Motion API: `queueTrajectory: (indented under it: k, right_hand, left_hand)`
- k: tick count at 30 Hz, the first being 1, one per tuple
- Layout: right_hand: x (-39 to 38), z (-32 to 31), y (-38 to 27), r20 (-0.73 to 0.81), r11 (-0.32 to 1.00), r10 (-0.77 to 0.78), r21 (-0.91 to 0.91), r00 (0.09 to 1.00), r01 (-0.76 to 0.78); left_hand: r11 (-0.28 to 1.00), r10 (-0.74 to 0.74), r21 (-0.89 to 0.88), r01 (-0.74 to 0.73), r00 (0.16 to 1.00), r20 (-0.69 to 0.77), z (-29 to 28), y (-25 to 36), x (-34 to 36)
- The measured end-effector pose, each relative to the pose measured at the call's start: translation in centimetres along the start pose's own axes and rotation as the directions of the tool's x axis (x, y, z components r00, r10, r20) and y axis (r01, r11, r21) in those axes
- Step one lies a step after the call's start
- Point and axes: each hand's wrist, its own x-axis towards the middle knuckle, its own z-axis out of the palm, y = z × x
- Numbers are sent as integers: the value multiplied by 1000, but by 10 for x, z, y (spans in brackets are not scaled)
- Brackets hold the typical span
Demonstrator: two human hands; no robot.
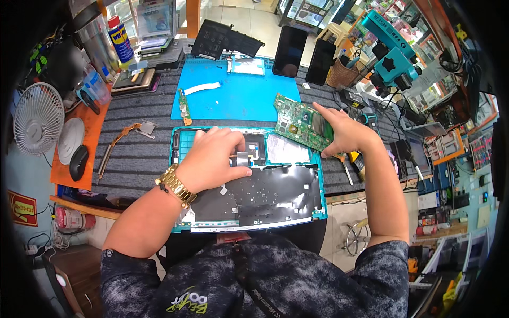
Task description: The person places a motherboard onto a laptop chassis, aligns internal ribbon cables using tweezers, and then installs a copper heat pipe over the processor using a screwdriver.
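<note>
My right hand point(345, 131) grips the right end of a green laptop motherboard point(297, 121), thumb at its lower edge and fingers along its top. The board is held tilted over the upper right corner of a teal laptop case point(322, 185). My left hand point(209, 161) rests on the left half of that case, fingers bent and thumb stretched out apart from them. Between its index finger and thumb shows a grey flat ribbon cable point(243, 159). Black film point(275, 191) covers the nearer part of the case. The left fingertips are partly hidden.
Beyond the case lies a blue mat point(244, 100) with a small green board point(184, 108) and a white ribbon cable point(202, 88). A black battery point(222, 41) and two dark phones stand behind. A copper heat pipe point(119, 140) lies left; a teal microscope point(392, 58) stands right.
</note>
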Motion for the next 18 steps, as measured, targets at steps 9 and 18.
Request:
queueTrajectory:
  k: [9,18]
  right_hand:
    - [1,1,5,-45,998,-67,-1,997,67]
    - [-5,4,10,-222,970,-160,146,962,195]
  left_hand:
    - [999,-28,-44,32,996,82,-7,0,1]
    - [993,-24,-113,39,991,128,-14,-5,1]
